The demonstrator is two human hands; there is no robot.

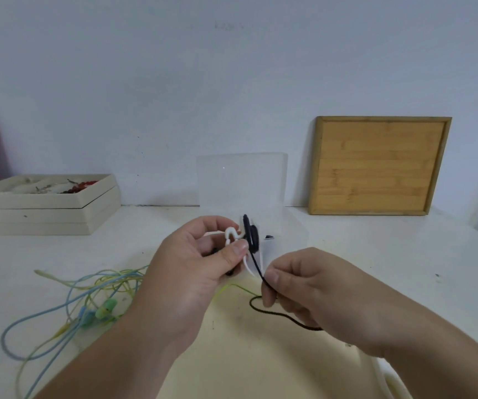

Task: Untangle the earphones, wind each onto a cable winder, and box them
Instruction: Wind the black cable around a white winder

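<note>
Your black earphone cable (256, 266) is partly coiled on the white winder (230, 234), tail loose; blue-green earphones (97, 309) lie tangled at tabletop (376, 254) left; clear box (242, 180) open behind.

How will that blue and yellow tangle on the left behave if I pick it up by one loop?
Probably floppy: the tangle lies in slack loops on the table. Likely light, since the cords are thin. The strands cross near the green earbuds, so one loop would probably drag the rest along.
</note>
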